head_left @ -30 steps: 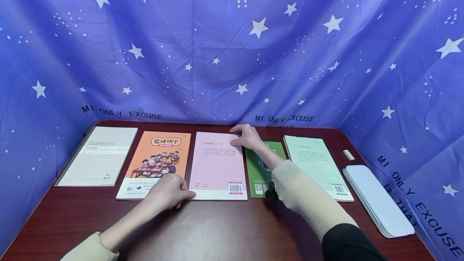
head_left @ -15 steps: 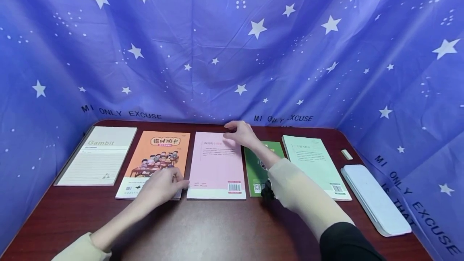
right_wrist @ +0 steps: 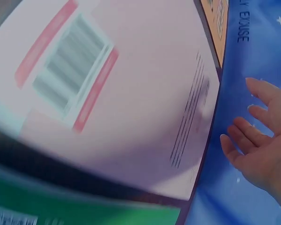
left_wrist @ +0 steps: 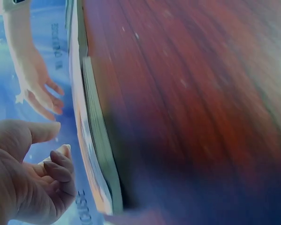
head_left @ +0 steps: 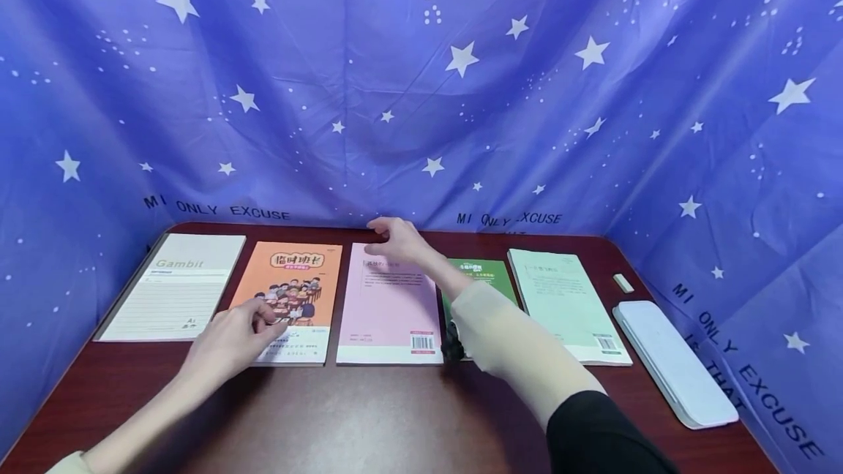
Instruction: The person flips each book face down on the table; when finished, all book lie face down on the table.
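My left hand hovers over the lower left of the orange book, fingers loosely bent and holding nothing. In the left wrist view, its thumb and fingers stand apart beside that book's page edges. Above the top of the pink book is my right hand, its fingers spread and relaxed with nothing between them. The right wrist view shows this hand clear of the pink cover and its barcode. Right of the pink book lies a green book, partly hidden by my right forearm.
At the far left lies a white Gambit notebook. A pale green book, a small eraser-like white block and a white case lie to the right. A starry blue curtain surrounds the dark wooden table.
My left hand has let go of the pink book's lower left corner and moved left over the orange book. My right hand has moved left from its upper right corner. The view shifted slightly.
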The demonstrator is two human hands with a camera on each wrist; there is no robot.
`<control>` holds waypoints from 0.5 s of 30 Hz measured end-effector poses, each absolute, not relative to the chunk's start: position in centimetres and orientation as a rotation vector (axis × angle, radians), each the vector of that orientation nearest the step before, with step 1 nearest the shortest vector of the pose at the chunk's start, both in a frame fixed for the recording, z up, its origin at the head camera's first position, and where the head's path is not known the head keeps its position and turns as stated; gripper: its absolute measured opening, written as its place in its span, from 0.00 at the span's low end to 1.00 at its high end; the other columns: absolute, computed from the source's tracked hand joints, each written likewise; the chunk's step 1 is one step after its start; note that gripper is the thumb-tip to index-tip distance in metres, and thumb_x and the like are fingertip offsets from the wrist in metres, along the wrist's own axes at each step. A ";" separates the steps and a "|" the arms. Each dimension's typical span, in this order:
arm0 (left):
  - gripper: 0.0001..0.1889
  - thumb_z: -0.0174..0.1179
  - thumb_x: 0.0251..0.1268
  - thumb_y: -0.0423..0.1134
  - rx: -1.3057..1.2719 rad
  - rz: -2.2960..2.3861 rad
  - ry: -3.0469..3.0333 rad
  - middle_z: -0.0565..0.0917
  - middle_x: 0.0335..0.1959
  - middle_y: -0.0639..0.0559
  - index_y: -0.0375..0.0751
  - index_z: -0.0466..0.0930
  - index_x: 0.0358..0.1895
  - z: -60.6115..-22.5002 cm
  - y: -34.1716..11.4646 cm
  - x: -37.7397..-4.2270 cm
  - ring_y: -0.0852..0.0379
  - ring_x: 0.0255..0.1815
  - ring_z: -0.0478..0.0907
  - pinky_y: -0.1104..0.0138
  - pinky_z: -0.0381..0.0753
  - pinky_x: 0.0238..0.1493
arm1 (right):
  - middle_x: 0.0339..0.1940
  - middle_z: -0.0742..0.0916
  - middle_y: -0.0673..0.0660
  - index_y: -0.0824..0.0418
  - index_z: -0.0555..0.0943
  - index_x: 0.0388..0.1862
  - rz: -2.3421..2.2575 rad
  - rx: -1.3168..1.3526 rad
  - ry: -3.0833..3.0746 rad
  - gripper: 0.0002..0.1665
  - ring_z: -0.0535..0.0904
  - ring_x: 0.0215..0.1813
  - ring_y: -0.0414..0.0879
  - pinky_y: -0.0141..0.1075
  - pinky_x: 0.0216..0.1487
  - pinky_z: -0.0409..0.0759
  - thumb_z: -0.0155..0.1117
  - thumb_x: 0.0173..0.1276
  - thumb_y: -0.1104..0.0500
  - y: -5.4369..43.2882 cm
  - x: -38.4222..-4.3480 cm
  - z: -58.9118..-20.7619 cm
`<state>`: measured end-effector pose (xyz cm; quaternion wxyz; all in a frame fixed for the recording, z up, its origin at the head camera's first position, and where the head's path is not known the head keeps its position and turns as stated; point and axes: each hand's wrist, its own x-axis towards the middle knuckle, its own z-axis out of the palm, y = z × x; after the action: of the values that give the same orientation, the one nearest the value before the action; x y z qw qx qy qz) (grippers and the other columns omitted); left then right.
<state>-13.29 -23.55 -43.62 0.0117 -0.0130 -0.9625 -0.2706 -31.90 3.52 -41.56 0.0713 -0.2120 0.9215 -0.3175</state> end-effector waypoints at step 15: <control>0.28 0.65 0.63 0.65 0.117 -0.696 -3.103 0.79 0.31 0.54 0.41 0.79 0.45 -43.9 -29.6 -11.4 0.57 0.31 0.73 0.64 0.67 0.26 | 0.69 0.83 0.58 0.56 0.75 0.73 -0.658 -0.748 2.806 0.41 0.77 0.72 0.50 0.38 0.76 0.74 0.78 0.62 0.48 -3.7 -31.2 -42.2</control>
<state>-11.41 -29.64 -43.92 -0.0205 0.0367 -0.9749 -0.2187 -31.16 -3.66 -42.25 0.0819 -0.2503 0.9393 -0.2201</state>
